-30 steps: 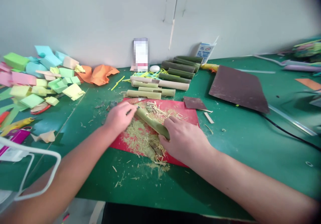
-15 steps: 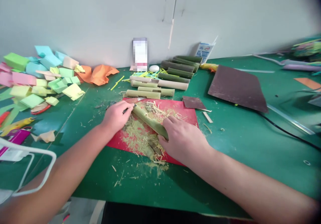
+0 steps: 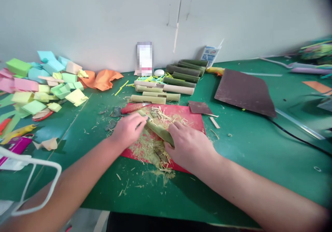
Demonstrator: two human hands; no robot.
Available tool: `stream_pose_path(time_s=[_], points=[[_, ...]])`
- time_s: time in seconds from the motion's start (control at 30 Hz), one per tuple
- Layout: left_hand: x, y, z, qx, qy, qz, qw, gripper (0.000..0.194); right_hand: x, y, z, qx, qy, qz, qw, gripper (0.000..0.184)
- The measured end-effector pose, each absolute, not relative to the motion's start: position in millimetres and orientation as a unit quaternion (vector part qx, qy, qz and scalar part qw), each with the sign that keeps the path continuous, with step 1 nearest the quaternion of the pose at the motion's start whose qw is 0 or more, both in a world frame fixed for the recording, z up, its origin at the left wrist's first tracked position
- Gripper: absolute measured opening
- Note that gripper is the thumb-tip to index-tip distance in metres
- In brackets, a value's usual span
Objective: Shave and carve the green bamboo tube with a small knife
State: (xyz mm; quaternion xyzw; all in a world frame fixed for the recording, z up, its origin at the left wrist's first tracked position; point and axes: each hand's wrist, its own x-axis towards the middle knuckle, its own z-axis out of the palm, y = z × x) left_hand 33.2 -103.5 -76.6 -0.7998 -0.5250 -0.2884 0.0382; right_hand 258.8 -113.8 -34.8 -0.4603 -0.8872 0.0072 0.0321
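Observation:
A pale green bamboo piece (image 3: 157,128) lies slantwise over a red mat (image 3: 190,119). Around its near right end my right hand (image 3: 189,142) is closed. Farther up, my left hand (image 3: 131,130) pinches a small dark piece (image 3: 139,124), perhaps folded sandpaper, against the bamboo. Most of that piece is hidden by the fingers. Fine dust and shavings (image 3: 145,147) cover the mat under both hands. Just beyond the left hand rests a knife with a red handle (image 3: 132,108).
Several cut bamboo tubes (image 3: 171,87) lie in rows behind the mat. Brown sheets, one large (image 3: 245,92) and one small (image 3: 200,107), are to the right. Folded paper boxes (image 3: 49,83) pile up at left. A phone-like screen (image 3: 144,59) leans on the wall.
My left hand has slid along the bamboo toward my right hand, exposing the red knife handle behind it. My right hand keeps its hold in nearly the same place.

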Motion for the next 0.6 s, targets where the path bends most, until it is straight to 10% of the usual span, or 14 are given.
stream_pose_path(time_s=[0.6], points=[[34.3, -101.9, -74.8, -0.778, -0.536, -0.326, 0.021, 0.017, 259.0, -114.3, -37.6, -0.457, -0.888, -0.014, 0.041, 0.013]])
